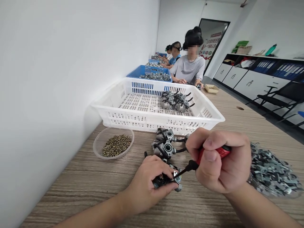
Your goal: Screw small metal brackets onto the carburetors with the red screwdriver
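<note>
My left hand is closed around a small grey metal carburetor, pressing it onto the wooden table. My right hand grips a red-handled screwdriver. Its black shaft slants down to the left and its tip rests on the top of that part. Just behind stand two more carburetors with black hoses.
A clear bowl of small screws sits at the left. A pile of grey metal brackets lies at the right. A white perforated basket holds several carburetors. Blue baskets and other seated people are farther along the table. Cabinets and a chair stand at the right.
</note>
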A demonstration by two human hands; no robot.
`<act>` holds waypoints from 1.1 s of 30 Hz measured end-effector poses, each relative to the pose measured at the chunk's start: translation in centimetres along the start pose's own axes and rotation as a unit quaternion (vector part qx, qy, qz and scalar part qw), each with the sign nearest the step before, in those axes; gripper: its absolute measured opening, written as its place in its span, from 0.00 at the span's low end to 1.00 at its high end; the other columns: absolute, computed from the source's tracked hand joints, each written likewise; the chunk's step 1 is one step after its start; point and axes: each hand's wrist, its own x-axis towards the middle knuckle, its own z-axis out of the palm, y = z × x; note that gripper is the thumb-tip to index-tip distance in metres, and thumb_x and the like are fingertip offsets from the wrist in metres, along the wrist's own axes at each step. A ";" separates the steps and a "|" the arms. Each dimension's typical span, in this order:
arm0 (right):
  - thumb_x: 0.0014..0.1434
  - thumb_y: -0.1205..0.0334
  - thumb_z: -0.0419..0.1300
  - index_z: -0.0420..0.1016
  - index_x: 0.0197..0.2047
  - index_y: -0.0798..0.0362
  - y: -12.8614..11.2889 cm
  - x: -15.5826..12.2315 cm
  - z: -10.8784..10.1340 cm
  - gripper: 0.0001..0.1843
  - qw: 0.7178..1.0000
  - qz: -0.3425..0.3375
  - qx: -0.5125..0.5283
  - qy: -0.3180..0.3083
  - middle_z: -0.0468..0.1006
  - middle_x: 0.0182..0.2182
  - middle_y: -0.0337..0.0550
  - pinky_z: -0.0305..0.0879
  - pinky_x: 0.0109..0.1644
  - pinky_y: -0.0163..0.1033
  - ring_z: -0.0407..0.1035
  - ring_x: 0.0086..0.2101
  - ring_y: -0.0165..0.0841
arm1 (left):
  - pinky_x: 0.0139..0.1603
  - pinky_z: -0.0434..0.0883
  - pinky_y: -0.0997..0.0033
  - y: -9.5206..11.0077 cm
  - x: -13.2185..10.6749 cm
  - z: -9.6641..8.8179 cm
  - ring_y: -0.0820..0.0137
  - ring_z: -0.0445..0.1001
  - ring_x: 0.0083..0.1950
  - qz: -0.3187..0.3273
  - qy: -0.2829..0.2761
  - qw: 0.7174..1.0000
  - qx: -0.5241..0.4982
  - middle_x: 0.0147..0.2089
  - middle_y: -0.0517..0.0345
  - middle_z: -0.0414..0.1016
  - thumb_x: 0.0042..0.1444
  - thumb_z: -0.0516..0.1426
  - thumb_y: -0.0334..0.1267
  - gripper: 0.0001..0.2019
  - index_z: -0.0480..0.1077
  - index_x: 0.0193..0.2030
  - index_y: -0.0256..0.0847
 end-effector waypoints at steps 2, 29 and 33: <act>0.85 0.61 0.55 0.66 0.53 0.43 0.1 -0.1 0.1 0.03 1.000 -0.002 0.004 0.002 0.70 0.31 0.33 0.56 0.20 0.32 0.61 0.21 0.26 | 0.57 0.74 0.60 0.0 0.0 0.0 0.64 0.84 0.47 0.002 0.000 1.000 0.000 0.50 0.62 0.92 0.66 0.76 0.37 0.10 0.79 0.46 0.47; 0.82 0.60 0.64 0.75 0.57 0.45 -4.6 1.8 -6.1 0.05 0.946 0.058 -0.159 -0.277 0.80 0.43 0.42 0.75 0.37 0.37 0.78 0.39 0.35 | 0.57 0.76 0.58 0.1 -0.1 0.1 0.62 0.85 0.50 0.011 0.029 0.999 0.016 0.48 0.61 0.92 0.65 0.77 0.40 0.11 0.80 0.43 0.46; 0.80 0.59 0.66 0.70 0.47 0.47 -4.0 1.9 -5.1 0.08 0.929 -0.027 -0.283 -0.236 0.72 0.29 0.34 0.58 0.28 0.41 0.64 0.26 0.31 | 0.57 0.75 0.58 0.3 0.0 0.1 0.62 0.86 0.49 0.006 0.025 1.000 0.017 0.48 0.61 0.93 0.66 0.76 0.39 0.10 0.80 0.42 0.46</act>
